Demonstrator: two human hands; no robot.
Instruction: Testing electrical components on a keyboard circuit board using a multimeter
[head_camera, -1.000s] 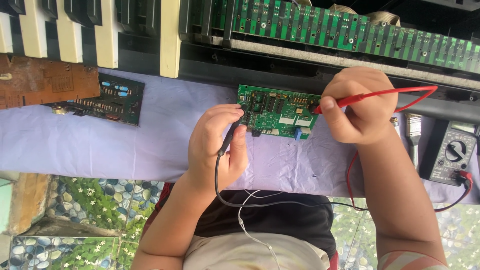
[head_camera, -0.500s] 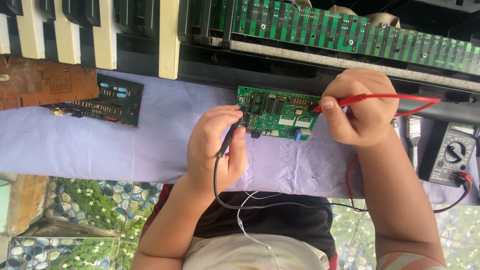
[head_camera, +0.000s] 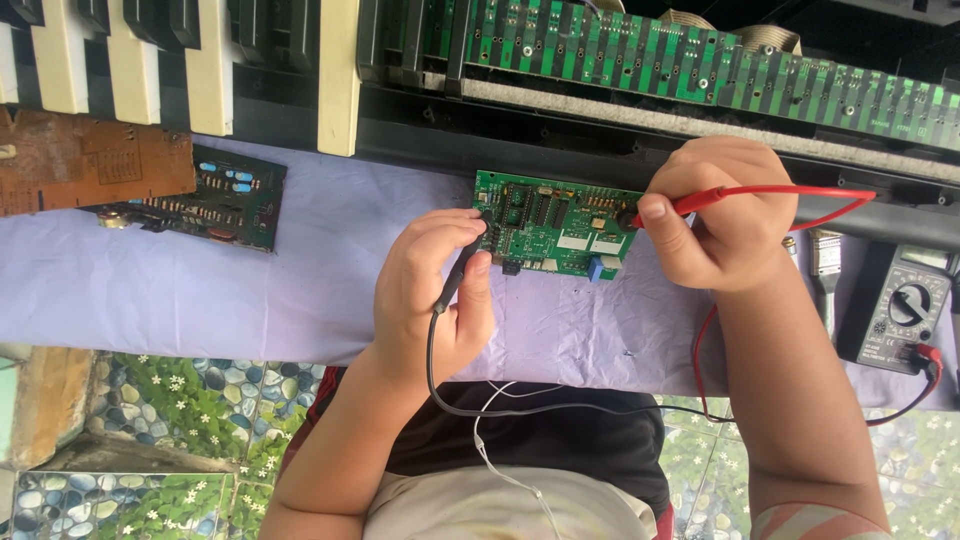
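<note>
A green circuit board (head_camera: 556, 224) lies on a pale purple cloth (head_camera: 250, 300). My left hand (head_camera: 435, 300) grips a black test probe (head_camera: 462, 270), its tip touching the board's left edge. My right hand (head_camera: 722, 222) pinches a red test probe (head_camera: 740, 193), its tip resting on the board's right end. Black and red leads run across my lap to a black multimeter (head_camera: 900, 312) at the right.
An opened keyboard with white and black keys (head_camera: 200, 60) and a long green circuit strip (head_camera: 700, 70) lies behind the cloth. A dark circuit board (head_camera: 215, 200) and a brown board (head_camera: 90, 160) rest at the left. A small brush (head_camera: 825, 265) lies beside the multimeter.
</note>
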